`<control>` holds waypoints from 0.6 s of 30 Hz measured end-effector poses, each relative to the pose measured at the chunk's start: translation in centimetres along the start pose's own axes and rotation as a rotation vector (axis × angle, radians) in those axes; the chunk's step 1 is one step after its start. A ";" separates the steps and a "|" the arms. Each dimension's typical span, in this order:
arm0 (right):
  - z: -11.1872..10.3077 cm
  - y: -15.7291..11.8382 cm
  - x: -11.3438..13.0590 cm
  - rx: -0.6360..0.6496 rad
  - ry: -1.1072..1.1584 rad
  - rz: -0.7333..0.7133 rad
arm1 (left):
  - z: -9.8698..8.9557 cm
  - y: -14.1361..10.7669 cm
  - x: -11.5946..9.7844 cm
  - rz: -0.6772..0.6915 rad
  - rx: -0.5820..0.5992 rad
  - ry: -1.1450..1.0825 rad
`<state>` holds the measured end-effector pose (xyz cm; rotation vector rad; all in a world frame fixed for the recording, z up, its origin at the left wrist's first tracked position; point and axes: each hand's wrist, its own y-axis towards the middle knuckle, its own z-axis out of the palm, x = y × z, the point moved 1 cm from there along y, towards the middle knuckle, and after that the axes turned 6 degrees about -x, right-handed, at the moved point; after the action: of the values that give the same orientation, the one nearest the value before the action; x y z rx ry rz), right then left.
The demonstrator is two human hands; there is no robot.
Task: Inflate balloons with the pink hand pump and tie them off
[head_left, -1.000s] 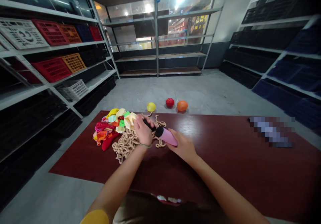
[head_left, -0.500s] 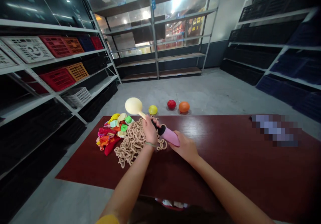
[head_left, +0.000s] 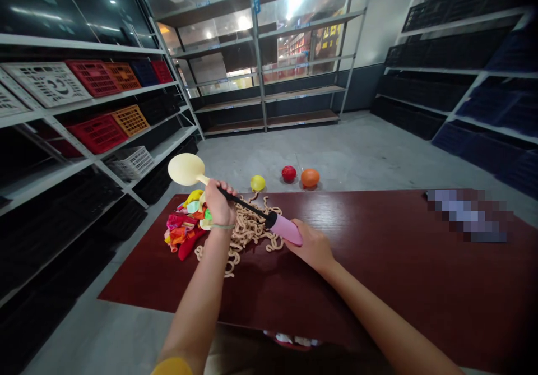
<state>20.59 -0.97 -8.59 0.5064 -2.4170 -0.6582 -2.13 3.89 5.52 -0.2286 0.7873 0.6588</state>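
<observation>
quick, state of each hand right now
Left hand: closed on the cream balloon at its neck and the black end of the pump.
Right hand: closed on the pump's pink end.

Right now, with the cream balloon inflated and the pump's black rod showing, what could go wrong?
The cream balloon might slip off or leak if the left hand loosens near its neck. The pump spans both hands with its thin black rod exposed, so a sideways push from the right hand could strain it. The loose tan curled pieces lie close below and might get dragged if the pump dips.
</observation>
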 end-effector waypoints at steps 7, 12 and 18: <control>0.0 -0.3 -0.6 -0.049 0.010 0.012 | 1.1 -7.2 6.7 -0.067 0.085 0.035; -0.2 -0.3 0.0 0.025 -0.024 -0.055 | -0.3 -4.7 4.3 -0.083 -0.023 0.042; 0.4 -0.2 -0.1 0.027 -0.006 -0.079 | 0.4 -0.7 -0.6 0.065 -0.105 0.022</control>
<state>20.48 -0.91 -9.01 0.6143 -2.4248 -0.6619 -1.76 3.26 6.23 -0.3074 0.7842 0.7609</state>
